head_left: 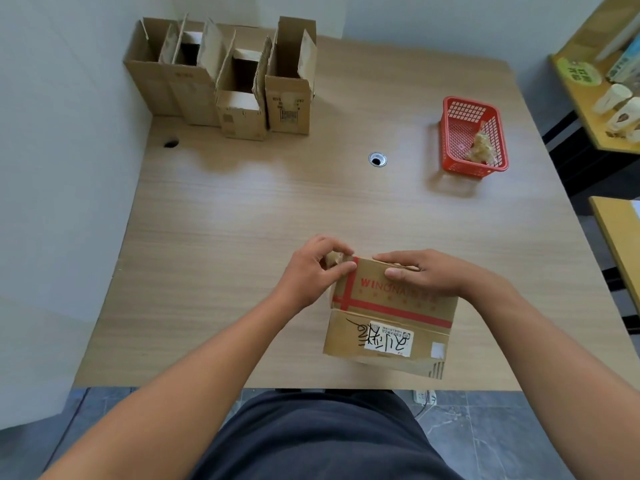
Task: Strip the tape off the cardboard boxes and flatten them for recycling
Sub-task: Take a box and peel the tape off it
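Note:
A closed cardboard box (388, 317) with red stripes, red lettering and a white label with black handwriting stands near the table's front edge. My left hand (313, 271) pinches a crumpled bit of tape (334, 258) at the box's far left top corner. Over the far top edge of the same box my right hand (420, 273) holds on, fingers across the edge and thumb pressed on the top face.
Several open cardboard boxes (228, 81) stand upright at the table's (242, 209) far left corner by the wall. A red mesh basket (472, 136) with a wad of peeled tape (481, 147) sits at the far right. A cable hole (377, 160) is mid-table. Shelves stand to the right.

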The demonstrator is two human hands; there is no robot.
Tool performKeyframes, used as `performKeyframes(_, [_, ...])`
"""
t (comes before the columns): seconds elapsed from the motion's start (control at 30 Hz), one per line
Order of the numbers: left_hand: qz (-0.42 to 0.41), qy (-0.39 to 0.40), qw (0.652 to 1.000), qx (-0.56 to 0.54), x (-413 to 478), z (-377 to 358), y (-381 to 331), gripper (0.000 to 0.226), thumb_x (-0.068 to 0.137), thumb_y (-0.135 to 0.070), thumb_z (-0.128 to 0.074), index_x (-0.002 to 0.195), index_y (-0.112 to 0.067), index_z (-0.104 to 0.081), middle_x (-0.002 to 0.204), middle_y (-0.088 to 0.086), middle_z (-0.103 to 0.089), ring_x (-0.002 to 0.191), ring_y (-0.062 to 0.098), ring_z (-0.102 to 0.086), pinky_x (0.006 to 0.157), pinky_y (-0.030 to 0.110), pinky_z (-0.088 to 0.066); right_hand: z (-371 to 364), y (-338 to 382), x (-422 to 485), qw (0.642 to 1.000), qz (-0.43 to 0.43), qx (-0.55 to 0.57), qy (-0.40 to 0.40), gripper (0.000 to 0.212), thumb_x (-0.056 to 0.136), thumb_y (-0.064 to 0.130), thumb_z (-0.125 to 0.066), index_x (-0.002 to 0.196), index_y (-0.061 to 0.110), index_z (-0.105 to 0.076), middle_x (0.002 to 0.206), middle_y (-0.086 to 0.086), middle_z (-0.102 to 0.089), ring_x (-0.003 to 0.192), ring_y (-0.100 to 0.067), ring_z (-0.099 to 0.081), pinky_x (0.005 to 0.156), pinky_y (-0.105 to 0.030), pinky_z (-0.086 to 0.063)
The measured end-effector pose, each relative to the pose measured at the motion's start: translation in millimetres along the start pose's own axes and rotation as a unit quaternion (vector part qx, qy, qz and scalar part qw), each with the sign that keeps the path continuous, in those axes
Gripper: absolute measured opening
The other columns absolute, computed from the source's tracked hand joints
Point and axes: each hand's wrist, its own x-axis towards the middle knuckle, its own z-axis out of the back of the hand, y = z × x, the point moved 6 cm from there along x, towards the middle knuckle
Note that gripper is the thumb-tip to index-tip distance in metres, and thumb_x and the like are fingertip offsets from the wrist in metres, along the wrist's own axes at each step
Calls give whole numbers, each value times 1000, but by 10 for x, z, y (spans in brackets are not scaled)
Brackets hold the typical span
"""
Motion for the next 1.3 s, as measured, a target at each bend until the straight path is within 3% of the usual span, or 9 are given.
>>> performKeyframes(0.17, [-81, -46, 983, 160, 10, 64, -55, 7, 94, -21, -72, 97, -16, -76, 89, -6, -66, 76, 10, -58, 68, 32, -52, -68, 111, 85, 984, -27, -143, -99, 46, 102, 63, -38, 144, 49, -48, 136, 15, -62, 123, -15, -58, 99, -40, -45])
performKeyframes(0.3, [-156, -58, 962, 217, -126, 29, -56, 10, 96, -14, -70, 95, -6, -76, 85, 4, -66, 71, 22, -61, 61, 37, -53, -387, 169, 56, 963, -80, -185, -178, 51, 103, 61, -23, 150, 47, -36, 144, 10, -53, 142, -21, -38, 118, -68, -11])
performKeyframes(0.37, [-176, -64, 956, 227, -155, -18, -65, 10, 97, -12, -69, 94, -4, -75, 84, 7, -65, 68, 25, -60, 59, 37, -52, -489, 148, 17, 961, -86, -165, -203, 58, 98, 69, -17, 150, 47, -34, 145, 9, -49, 144, -21, -32, 119, -70, 3])
performKeyframes(0.47, [-184, -76, 951, 238, -124, -91, -106, 11, 97, -9, -68, 91, -1, -73, 83, 8, -65, 69, 26, -61, 58, 35, -51, -514, 107, 15, 954, -94, -182, -218, 79, 83, 91, -14, 146, 49, -35, 140, 8, -47, 139, -23, -36, 120, -68, 1])
performKeyframes(0.7, [30, -70, 985, 153, 42, -101, 138, 19, 103, -23, -58, 89, -12, -64, 82, -2, -62, 76, 18, -56, 68, 36, -47, -443, 57, 146, 951, -96, -188, -228, 92, 68, 102, -15, 139, 51, -43, 132, 8, -50, 131, -23, -44, 118, -63, -12])
performKeyframes(0.87, [127, -33, 991, -14, -30, -79, 316, 25, 99, -50, -58, 96, -28, -70, 91, -8, -68, 84, 12, -65, 78, 35, -57, -443, 35, 136, 951, -89, -182, -234, 97, 64, 105, -9, 138, 52, -44, 130, 9, -51, 128, -23, -46, 117, -60, -15])
performKeyframes(1.03, [200, -51, 976, -72, -100, -168, 392, 15, 86, -30, -81, 99, -29, -72, 118, -8, -67, 99, 21, -66, 93, 44, -57, -459, 45, 133, 950, -92, -179, -238, 93, 66, 104, -15, 137, 52, -46, 130, 9, -52, 127, -23, -46, 114, -57, -19])
performKeyframes(1.17, [261, -75, 948, -165, -170, -212, 369, 4, 89, -29, -78, 88, -30, -74, 110, 1, -67, 93, 16, -63, 101, 51, -52, -492, 47, 92, 946, -85, -175, -261, 88, 68, 102, -20, 135, 52, -49, 127, 10, -54, 125, -23, -48, 113, -57, -21])
performKeyframes(1.3, [285, -68, 936, -193, -214, -228, 348, 7, 93, -27, -73, 87, -29, -73, 106, 13, -70, 105, 33, -67, 105, 52, -50, -562, 54, 30, 937, -71, -178, -292, 84, 71, 100, -23, 132, 51, -51, 123, 10, -55, 121, -24, -49, 111, -56, -22])
